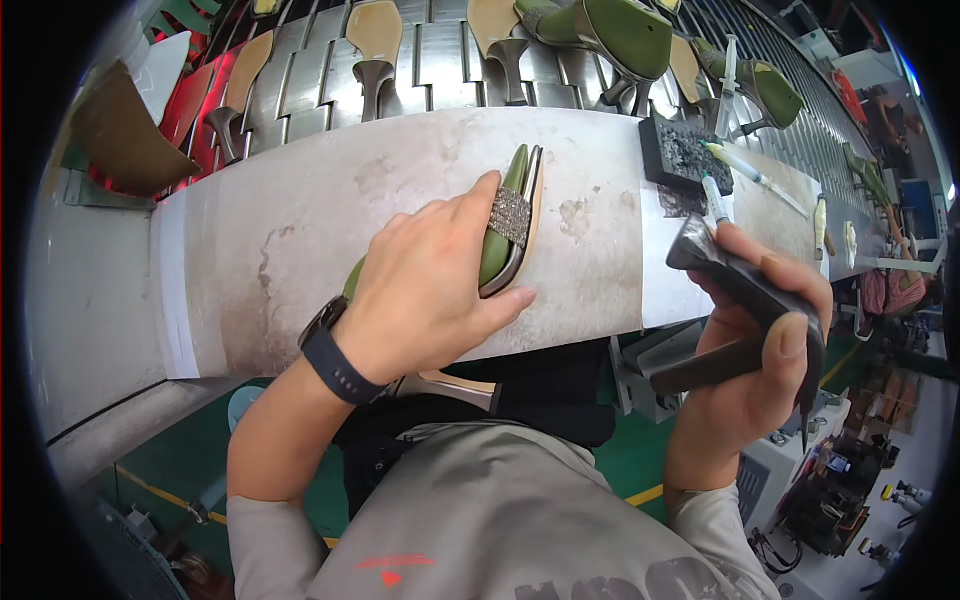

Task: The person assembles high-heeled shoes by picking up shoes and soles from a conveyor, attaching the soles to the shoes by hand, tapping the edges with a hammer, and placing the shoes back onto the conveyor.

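Observation:
My left hand [425,270] is closed over a high-heeled shoe [508,220] with green parts and a glittery grey strap. The shoe lies tilted on its side on the white bench [370,170], its toe pointing away from me and its tan sole facing right. Its heel [455,388] sticks out past the bench's near edge, below my wrist. Much of the shoe's back is hidden by my hand. To the right, my right hand [750,405] grips a dark hammer [750,285], raised in the air apart from the shoe.
A black block [665,170] with a rough grey top sits at the bench's far right, with syringes [765,180] beside it. Beyond the bench, a metal slat conveyor [310,75] carries several heeled shoes and green shoe parts [625,40]. A brown curved board [125,130] stands at left.

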`<move>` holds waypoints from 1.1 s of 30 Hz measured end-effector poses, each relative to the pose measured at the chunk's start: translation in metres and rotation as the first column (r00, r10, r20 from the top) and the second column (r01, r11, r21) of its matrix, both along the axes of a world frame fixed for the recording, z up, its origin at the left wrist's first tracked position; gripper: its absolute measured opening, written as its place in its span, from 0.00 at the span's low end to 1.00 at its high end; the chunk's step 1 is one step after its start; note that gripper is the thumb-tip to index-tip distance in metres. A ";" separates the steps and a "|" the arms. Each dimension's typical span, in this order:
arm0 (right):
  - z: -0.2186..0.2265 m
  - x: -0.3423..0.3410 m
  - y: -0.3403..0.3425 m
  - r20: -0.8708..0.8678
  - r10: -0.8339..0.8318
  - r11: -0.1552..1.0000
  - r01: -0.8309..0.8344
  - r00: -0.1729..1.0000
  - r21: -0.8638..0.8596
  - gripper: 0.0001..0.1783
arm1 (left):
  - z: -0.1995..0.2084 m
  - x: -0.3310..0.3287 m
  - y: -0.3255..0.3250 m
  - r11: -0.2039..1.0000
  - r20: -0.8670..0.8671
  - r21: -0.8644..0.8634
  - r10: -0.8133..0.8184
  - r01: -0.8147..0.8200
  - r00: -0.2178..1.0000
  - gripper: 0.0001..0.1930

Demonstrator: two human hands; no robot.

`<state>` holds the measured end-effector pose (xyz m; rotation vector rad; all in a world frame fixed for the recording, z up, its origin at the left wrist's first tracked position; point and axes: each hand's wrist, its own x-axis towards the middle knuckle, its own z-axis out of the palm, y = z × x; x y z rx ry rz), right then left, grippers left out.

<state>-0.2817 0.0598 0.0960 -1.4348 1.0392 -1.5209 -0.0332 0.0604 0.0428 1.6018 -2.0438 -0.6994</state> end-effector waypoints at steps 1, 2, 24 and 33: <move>-0.006 0.003 -0.002 0.053 0.064 0.998 -0.063 0.997 -0.019 0.24 | 0.000 -0.002 0.001 1.000 0.002 0.002 0.000 0.000 1.000 0.48; -0.014 0.012 -0.006 -0.142 0.223 0.970 -0.205 0.964 0.130 0.20 | 0.000 -0.008 0.003 1.000 0.014 -0.005 0.016 -0.016 1.000 0.48; -0.035 0.041 -0.072 -0.096 0.438 0.854 -0.381 0.894 0.354 0.09 | -0.002 0.009 0.001 0.999 0.012 -0.040 -0.030 0.031 0.999 0.49; -0.091 0.046 -0.132 -0.086 0.307 0.835 -0.225 0.948 0.503 0.11 | 0.016 0.023 -0.005 0.997 0.034 0.077 -0.021 0.018 0.999 0.44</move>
